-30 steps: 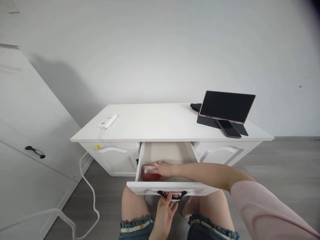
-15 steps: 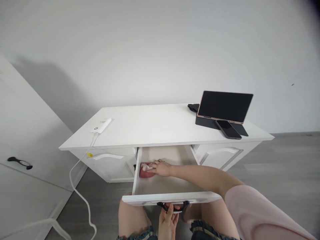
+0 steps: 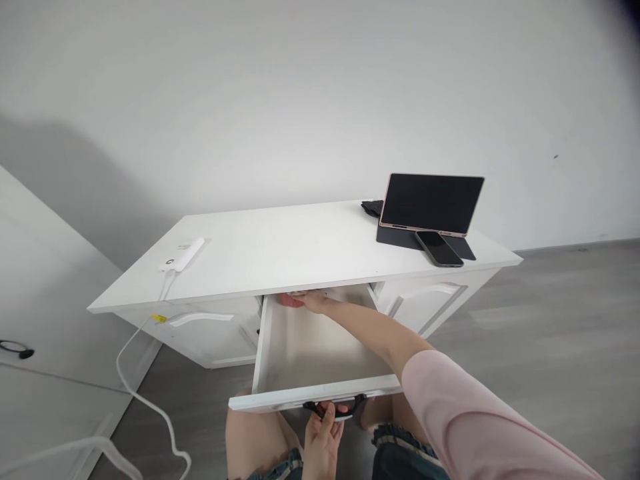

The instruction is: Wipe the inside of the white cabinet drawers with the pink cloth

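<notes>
The left hand (image 3: 324,430) was closed round the black handle (image 3: 353,412), fingers hooked behind it and thumb in front, a grip that probably kept the drawer (image 3: 315,353) steady while the other arm was inside. The drawer stood well out from the desk (image 3: 270,247), its front above the person's knees, which gave the arm room to reach down over the right side. The right hand (image 3: 315,300) lay far back in it, palm downward on the red thing (image 3: 291,301), which sat at the drawer's rear left, close under the desk's edge. Whether its fingers gripped the red thing or only pressed on it could not be told, since the hand covered part of it and the depth was shaded; something pale showed between the two. The forearm ran slantwise across the drawer, likely because the red thing was on the far side from that shoulder. On top, the tablet (image 3: 433,202) leaned back on its dark cover (image 3: 397,237), seemingly propped for viewing, with the phone (image 3: 440,249) partly on the cover's front. At the left end lay a white block (image 3: 183,255), apparently placed near the edge so that its cable (image 3: 145,399) could hang freely.
</notes>
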### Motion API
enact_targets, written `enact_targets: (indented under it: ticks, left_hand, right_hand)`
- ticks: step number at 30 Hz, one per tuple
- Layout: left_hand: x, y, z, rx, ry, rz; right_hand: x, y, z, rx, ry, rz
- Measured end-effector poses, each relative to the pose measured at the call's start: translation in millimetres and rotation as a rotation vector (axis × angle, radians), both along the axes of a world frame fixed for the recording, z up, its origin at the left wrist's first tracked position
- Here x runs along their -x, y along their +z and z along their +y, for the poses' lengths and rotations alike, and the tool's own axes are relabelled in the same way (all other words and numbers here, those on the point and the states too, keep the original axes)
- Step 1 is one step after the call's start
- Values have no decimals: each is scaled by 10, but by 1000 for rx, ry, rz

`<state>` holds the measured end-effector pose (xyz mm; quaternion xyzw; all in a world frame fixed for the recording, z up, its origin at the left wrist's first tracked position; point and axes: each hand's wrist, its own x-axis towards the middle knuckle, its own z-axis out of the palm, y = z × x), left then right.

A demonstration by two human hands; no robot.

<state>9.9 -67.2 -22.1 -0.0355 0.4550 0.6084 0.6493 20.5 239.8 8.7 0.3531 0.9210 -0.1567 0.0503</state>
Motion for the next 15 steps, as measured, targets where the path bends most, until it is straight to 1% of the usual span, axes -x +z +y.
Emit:
enact_targets:
  ticks: [3, 7, 12, 15]
  left_hand:
    - [25, 42, 1, 13, -21, 1]
    - [13, 67, -12, -44, -53, 48]
    - [8, 0, -32, -83, -59, 88]
    - [14, -49, -36, -98, -56, 90]
  right_hand:
    - [-170, 48, -144, 1, 41, -4]
    - [-402, 95, -458, -41, 217, -47]
    - [-542, 156, -802, -103, 383, -97]
    - [-591, 205, -952, -56, 493, -86]
